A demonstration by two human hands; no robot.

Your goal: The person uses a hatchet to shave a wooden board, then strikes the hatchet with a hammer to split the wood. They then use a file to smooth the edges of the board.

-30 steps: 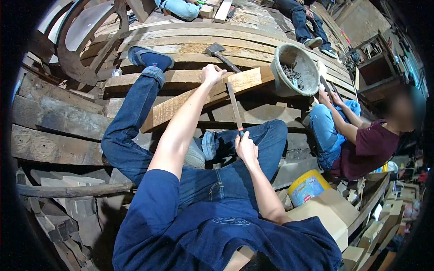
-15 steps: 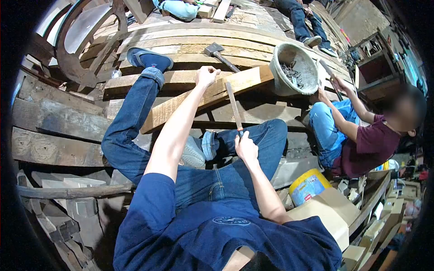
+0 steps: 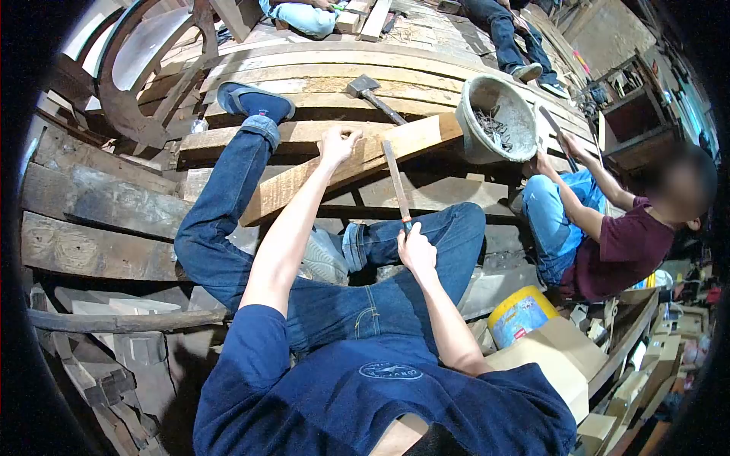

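A long flat file [image 3: 396, 179] points up and away from my right hand [image 3: 417, 248], which is closed around its handle. Its tip is by the near edge of a wooden board [image 3: 287, 190] that lies slanted across the planks. Above the board is my left hand [image 3: 339, 144], fingers curled together at the thumb; what they hold, if anything, is too small to make out. Behind the board rests a hammer [image 3: 378, 99] with a square head. A grey bucket [image 3: 498, 119] with nails inside stands at the board's right end.
A person in a maroon shirt [image 3: 625, 245] sits at the right, holding a tool. Other people's legs [image 3: 511, 38] show at the back. A yellow bucket [image 3: 522, 315] and cardboard [image 3: 553, 353] are near my right elbow. A curved frame [image 3: 114, 99] stands at the left.
My left hand has moved slightly down and left over the board, and its fingers have shifted. My right hand and the file have hardly moved.
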